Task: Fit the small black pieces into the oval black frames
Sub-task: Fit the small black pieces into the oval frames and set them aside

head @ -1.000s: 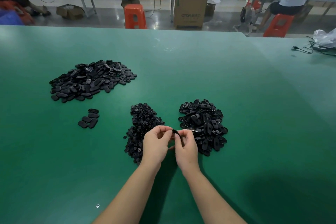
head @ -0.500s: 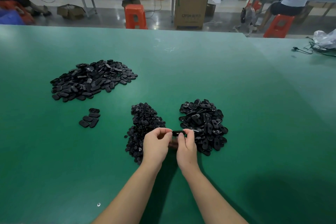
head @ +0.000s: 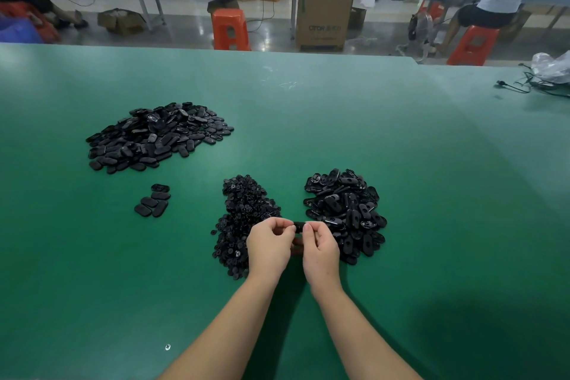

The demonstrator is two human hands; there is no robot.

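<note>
**One black frame pinched between both hands, above the gap between two heaps**

The left hand [head: 269, 246] and right hand [head: 319, 248] meet over the green desk [head: 339, 120], knuckles up, fingers curled. Between their fingertips sits a single oval black frame [head: 299, 227], lying crosswise: each grip pinches one end of it, thumb and forefinger pressed on it, so only a short dark middle stretch shows between the hands. Whether a small piece is already seated in it cannot be told.

The frame looks glossy black, narrow from this angle, its outline mostly hidden by the fingers.

Just beyond and left of the hands lies a heap of small black pieces [head: 243, 222], tiny round and knobbly, partly covered by the left hand. Just right of the hands lies a heap of oval black frames [head: 345, 210], shiny, with open slots. Far left on the desk is a larger, flatter pile of ovals [head: 154, 137], and near it a small cluster of five ovals [head: 153, 204] laid side by side.
</note>
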